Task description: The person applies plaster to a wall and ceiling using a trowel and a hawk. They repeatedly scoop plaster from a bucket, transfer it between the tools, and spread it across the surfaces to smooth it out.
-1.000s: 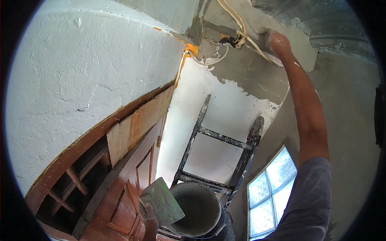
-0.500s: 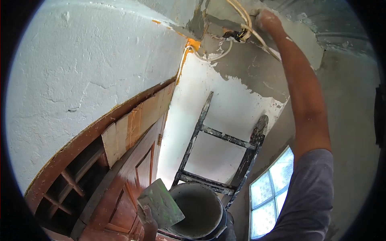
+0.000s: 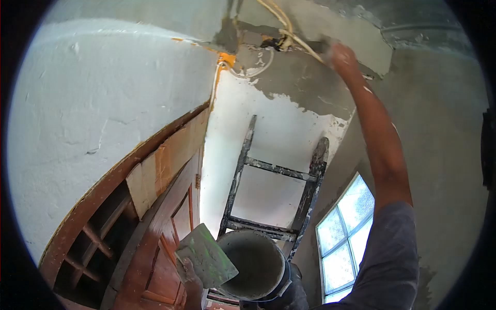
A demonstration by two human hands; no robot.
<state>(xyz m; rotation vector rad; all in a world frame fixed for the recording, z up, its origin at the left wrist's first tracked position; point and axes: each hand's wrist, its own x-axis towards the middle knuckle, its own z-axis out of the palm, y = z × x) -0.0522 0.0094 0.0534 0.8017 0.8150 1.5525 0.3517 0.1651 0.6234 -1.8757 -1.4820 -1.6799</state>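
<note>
My right hand (image 3: pixel 342 56) is raised to the top of the wall, fingers closed on a small dark trowel (image 3: pixel 324 44) that presses against wet grey plaster (image 3: pixel 310 82). It sits just right of loose cream cables (image 3: pixel 281 28) hanging from a gap at the ceiling. Low in the view, my left hand (image 3: pixel 190 276) grips from below a square plaster board (image 3: pixel 205 257) smeared grey-green. The board is tilted and overlaps the rim of a grey bucket (image 3: pixel 258 266).
A paint-spattered ladder (image 3: pixel 279 170) leans against the white wall behind the bucket. A brown wooden door and its arched frame (image 3: pixel 155 232) stand at the left. A frosted glass window (image 3: pixel 343 227) is at the lower right.
My right hand slid left along the top of the wall toward the cables, then came back a little right and lower. The left hand and board stayed beside the bucket.
</note>
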